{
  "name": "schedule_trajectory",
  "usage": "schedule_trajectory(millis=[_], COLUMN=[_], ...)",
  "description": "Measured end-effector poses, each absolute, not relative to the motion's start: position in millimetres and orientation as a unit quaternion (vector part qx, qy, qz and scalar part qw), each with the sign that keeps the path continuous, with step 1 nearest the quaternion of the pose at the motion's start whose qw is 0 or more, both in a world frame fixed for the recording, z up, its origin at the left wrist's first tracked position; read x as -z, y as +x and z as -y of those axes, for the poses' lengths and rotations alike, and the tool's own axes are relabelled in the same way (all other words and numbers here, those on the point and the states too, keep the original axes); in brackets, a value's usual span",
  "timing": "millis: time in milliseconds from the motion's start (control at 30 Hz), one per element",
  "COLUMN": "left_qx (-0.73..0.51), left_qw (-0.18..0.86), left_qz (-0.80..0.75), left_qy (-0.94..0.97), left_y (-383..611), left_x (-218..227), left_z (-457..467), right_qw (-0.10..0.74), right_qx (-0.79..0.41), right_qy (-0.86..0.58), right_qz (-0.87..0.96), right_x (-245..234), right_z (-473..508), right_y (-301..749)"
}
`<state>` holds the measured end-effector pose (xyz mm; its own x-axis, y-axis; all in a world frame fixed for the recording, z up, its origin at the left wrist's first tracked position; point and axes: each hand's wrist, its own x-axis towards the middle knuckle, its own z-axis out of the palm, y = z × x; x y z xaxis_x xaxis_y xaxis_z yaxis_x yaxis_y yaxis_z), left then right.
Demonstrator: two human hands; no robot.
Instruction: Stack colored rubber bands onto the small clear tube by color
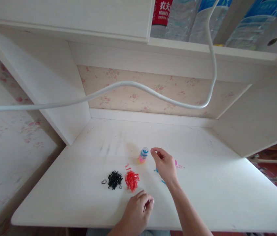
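Observation:
My right hand (165,165) is over the desk just right of a small clear jar (144,152) with pink and yellow bits low in it. Its thumb and forefinger are pinched together; anything between them is too small to make out. Nearer the front edge, my left hand (139,208) has its fingers curled in, and what they may hold is hidden. Just beyond it lies a pile of red rubber bands (131,181), with a pile of black rubber bands (115,180) to its left. Blue bands (163,182) and pink bands (179,165) show partly around my right hand.
The white desk (217,193) has side panels and a back ledge. A white cable (128,84) hangs across the view in front of the shelf. Plastic bottles (181,19) stand in the overhead cupboard. A single black band (104,181) lies apart at left.

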<state>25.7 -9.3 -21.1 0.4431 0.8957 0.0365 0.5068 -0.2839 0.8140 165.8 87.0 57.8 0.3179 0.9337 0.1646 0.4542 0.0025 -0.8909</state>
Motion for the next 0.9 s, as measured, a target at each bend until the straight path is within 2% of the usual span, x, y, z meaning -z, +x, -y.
schedule_trajectory(millis=[167,333,500,900], left_qx=[-0.252,-0.197,-0.131,-0.06], left_qw=[0.382,0.348,0.282,0.18], left_qz=[-0.466,-0.448,-0.455,-0.499], left_qy=[0.757,0.8,0.835,0.846], left_y=[27.2,36.2,51.9,94.7], left_x=[20.4,19.3,14.5,2.9], left_z=[7.2,6.6,1.9,-37.1], right_qw=[0.448,0.324,0.236,0.254], right_qx=[-0.245,-0.226,-0.174,-0.091], right_qy=[-0.718,-0.791,-0.821,-0.786], right_qz=[0.473,0.467,0.49,0.557], right_x=[-30.6,13.6,31.5,45.2], right_z=[-52.9,-5.2,20.4,17.8], right_y=[204.4,245.9,258.8,247.8])
